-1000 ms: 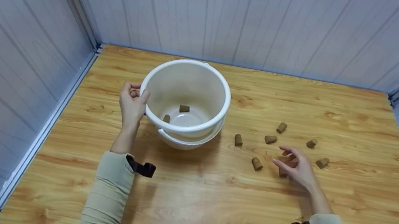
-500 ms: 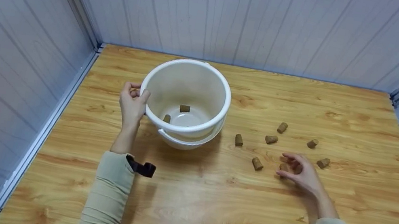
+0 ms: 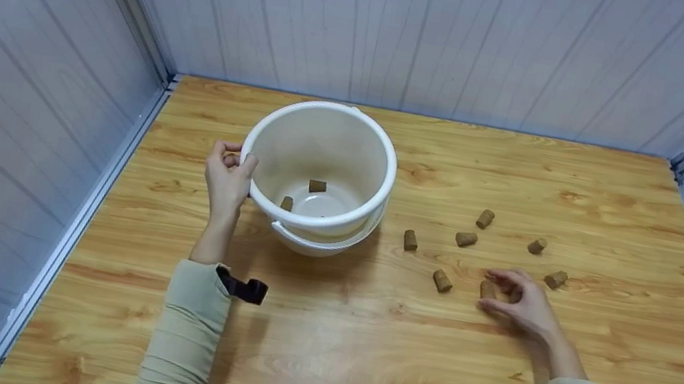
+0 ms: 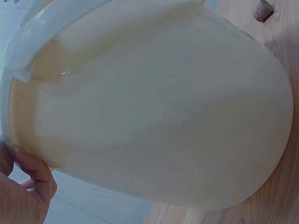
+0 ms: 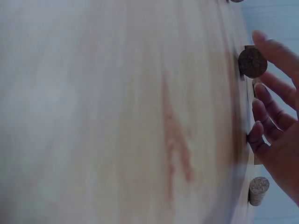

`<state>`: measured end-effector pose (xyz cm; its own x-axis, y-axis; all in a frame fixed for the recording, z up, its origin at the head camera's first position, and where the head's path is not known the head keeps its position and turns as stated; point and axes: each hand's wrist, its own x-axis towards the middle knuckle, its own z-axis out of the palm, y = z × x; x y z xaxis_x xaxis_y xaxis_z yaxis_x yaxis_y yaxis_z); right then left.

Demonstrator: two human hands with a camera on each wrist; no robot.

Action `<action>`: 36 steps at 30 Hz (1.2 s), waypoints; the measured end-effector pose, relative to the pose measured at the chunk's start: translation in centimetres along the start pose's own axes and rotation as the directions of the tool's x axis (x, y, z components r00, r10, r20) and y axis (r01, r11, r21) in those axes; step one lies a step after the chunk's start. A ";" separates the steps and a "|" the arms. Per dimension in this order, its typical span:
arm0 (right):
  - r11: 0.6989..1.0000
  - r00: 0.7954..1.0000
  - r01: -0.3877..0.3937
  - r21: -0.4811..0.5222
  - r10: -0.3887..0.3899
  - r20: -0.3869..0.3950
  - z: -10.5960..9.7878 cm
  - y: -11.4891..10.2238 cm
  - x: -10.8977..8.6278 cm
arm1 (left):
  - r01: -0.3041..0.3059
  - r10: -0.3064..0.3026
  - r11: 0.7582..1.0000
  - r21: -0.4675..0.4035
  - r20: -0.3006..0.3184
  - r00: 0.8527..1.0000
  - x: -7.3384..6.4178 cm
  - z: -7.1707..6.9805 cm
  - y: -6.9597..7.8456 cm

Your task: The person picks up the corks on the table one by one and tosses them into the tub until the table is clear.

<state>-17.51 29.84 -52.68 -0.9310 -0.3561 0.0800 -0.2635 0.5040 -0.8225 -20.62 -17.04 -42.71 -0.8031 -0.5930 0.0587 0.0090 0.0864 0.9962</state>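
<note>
A white plastic bucket (image 3: pixel 305 240) stands left of centre in the head view, two corks visible inside, one cork (image 3: pixel 317 186) near the far side of its floor. My left hand (image 3: pixel 226 184) grips the left rim, thumb over the edge; in the left wrist view the curled fingers (image 4: pixel 39 175) show at that rim. My right hand (image 3: pixel 523 301) is low over the table, thumb and forefinger spread on either side of a single cork (image 3: pixel 488 290), with slight gaps visible. In the right wrist view that cork's dark round end (image 5: pixel 252 63) shows between two fingers.
Several more corks lie scattered on the wood-grain table (image 3: pixel 354 363), among them a cork (image 3: pixel 442 281) left of the right hand and a cork (image 3: pixel 556 280) to its right. A pale panel wall (image 3: pixel 384 30) closes off the back, with others at both sides.
My right hand has shifted slightly right and toward me, so the cork now shows between its thumb and forefinger. The left hand and the bucket have stayed put.
</note>
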 end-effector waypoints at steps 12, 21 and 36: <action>1.000 1.000 0.001 -0.009 -0.001 0.008 0.1 0.8 -0.1 | -0.009 0.009 1.000 -0.019 -0.004 1.000 0.0 0.0 0.0; 0.997 1.000 -0.010 -0.077 0.009 -0.014 0.3 3.0 0.1 | -0.008 0.008 1.000 -0.010 -0.007 1.000 0.0 0.1 -0.1; 0.990 1.000 -0.007 -0.139 0.004 -0.021 0.5 2.8 0.2 | 0.010 -0.009 1.000 0.025 -0.006 1.000 0.1 0.0 -0.1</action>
<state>-18.33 30.75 -55.29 -0.9372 -0.3375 0.0880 -0.2892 0.6110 -0.7370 -20.67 -17.06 -42.77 -0.7996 -0.5985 0.0496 -0.0135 0.1005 0.9948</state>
